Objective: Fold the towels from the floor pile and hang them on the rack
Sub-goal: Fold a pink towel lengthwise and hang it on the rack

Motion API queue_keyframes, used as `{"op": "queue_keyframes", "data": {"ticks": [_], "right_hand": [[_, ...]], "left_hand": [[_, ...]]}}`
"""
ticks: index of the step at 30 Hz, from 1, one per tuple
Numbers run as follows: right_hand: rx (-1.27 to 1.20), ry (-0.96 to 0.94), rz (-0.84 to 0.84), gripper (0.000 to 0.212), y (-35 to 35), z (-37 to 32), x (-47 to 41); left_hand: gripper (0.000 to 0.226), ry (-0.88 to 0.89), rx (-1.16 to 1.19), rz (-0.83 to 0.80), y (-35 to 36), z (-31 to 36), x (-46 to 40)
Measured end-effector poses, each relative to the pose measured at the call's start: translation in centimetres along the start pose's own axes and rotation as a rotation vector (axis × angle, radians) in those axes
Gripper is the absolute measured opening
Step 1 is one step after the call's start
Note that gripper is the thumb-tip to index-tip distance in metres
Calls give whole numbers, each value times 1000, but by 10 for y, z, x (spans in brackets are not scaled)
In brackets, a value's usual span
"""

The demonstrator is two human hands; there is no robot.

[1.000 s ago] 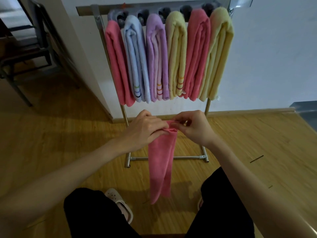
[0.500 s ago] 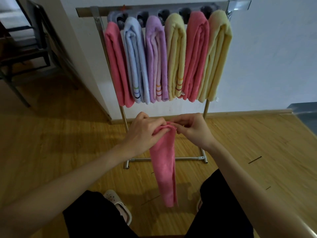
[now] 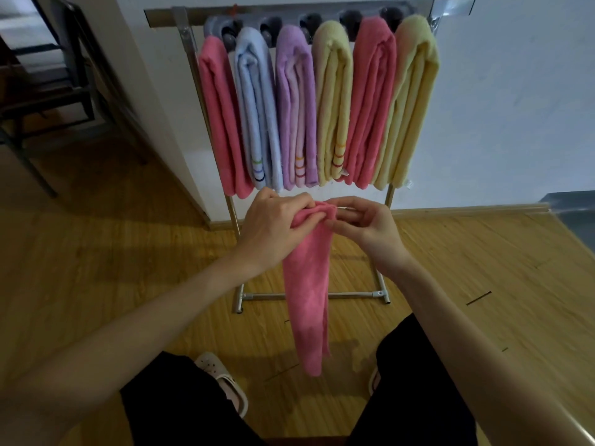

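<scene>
At the far left a dark metal chair frame (image 3: 48,101) is standing on the wooden floor (image 3: 96,252), beside a white wall corner. Moving right, the metal rack (image 3: 190,59) is standing against the white wall, its foot bar lying across the floor. Six folded towels are hanging side by side over its top rail, each touching its neighbour: a pink towel (image 3: 222,123), a pale blue towel (image 3: 257,107) with coloured stripes near its lower end, a purple towel (image 3: 294,107), a yellow towel (image 3: 333,107), a second pink hanging towel (image 3: 370,107) and a second yellow hanging towel (image 3: 409,107) at the right end.

Below and in front of the hanging row, the left hand (image 3: 273,230) is gripping the top of a long pink towel in hand (image 3: 309,291), its fingers (image 3: 302,207) curled over the bunched upper edge. The towel is hanging straight down from both hands as a narrow strip, its lower end hanging free above the floor between the person's knees, which are in black trousers (image 3: 180,400). A pale clog (image 3: 225,381) is showing on the floor by the left knee.

Just to the right, the right hand (image 3: 367,226) is pinching the same upper edge, its fingertips meeting the left hand's at the fold, the remaining fingers bent loosely. Further right, the floor is running up to a wooden skirting board (image 3: 467,210), and a grey surface is showing at the frame's edge.
</scene>
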State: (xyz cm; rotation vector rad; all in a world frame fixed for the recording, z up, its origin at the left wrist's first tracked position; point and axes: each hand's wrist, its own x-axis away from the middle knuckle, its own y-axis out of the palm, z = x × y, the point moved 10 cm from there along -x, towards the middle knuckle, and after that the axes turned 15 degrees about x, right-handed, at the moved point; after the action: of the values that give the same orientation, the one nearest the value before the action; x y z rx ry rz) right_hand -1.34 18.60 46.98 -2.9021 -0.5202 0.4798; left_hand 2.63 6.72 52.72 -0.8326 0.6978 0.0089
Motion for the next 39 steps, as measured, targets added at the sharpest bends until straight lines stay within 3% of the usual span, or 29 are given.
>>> {"op": "queue_keyframes", "data": {"ticks": [7,11,14,18,22,25,28,32,34,36,39], "right_hand": [[28,-7,61,21,6,-7,-16],[3,37,54,21,11,-6,-24],[-60,85,51,21,16,-8,-33],[-117,110,45,19,23,-22,-43],[-147,118,66,19,25,-29,-46],[-232,153,102,19,24,-31,-43],[-401,210,203,17,11,-29,-35],[-514,370,565,16,-31,5,-17],[-465,465,722,26,-49,30,-4],[-324,561,802,30,-62,56,10],[-55,727,776,26,-70,105,27]], "left_hand": [[45,75,143,-4,-22,-10,4],[84,-218,344,49,-20,-60,37],[68,-449,474,-68,13,-98,68],[39,-632,569,-197,63,-136,103],[50,-785,614,-250,105,-161,118],[41,-841,635,-269,129,-172,131],[32,-907,731,-319,150,-172,154],[31,-987,794,-314,162,-169,168],[25,-1030,789,-301,155,-170,168],[38,-1056,811,-257,143,-181,166],[47,-1017,801,-240,116,-184,143]]}}
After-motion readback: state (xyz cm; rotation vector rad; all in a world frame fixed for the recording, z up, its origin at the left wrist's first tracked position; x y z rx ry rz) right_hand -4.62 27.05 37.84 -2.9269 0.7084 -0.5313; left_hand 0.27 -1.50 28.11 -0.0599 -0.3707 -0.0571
